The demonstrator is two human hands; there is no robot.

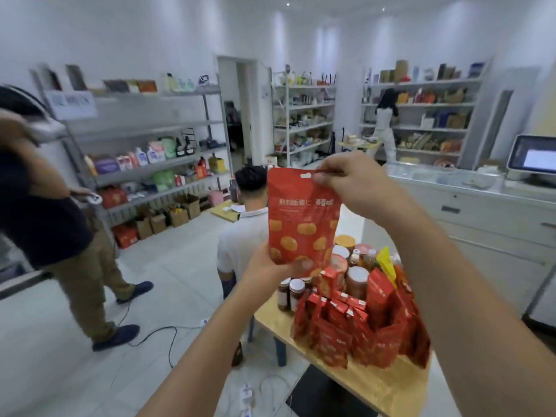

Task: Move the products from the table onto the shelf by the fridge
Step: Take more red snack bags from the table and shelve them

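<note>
Closest up, two bare forearms rising from the lower edge. Left hand (264,267) clamped on the bottom edge of a red pouch (302,218), thumb across its front. Right hand (346,179) pinching the pouch's top edge, just beside the hang hole. Pouch upright in the air between both hands, above the far end of the wooden surface (376,385), touching nothing on it; white lettering and orange-yellow rounds on its face.

Below, on the surface: a crowded heap of red packets (361,332), dark jars (296,291) with pale lids at the far left edge, a yellow packet (386,263) sticking up behind.

Beyond the pouch, a seated person (249,224) in a white shirt, back to the camera. At left, a standing person (60,224) in a dark top and tan trousers, near grey shelving (156,127) stocked with bottles and boxes. Dark cable (162,334) on the tiled floor. At right, a white drawer unit (481,215) with a screen (535,158) on top. Far back, another person (385,121) facing white shelves.
</note>
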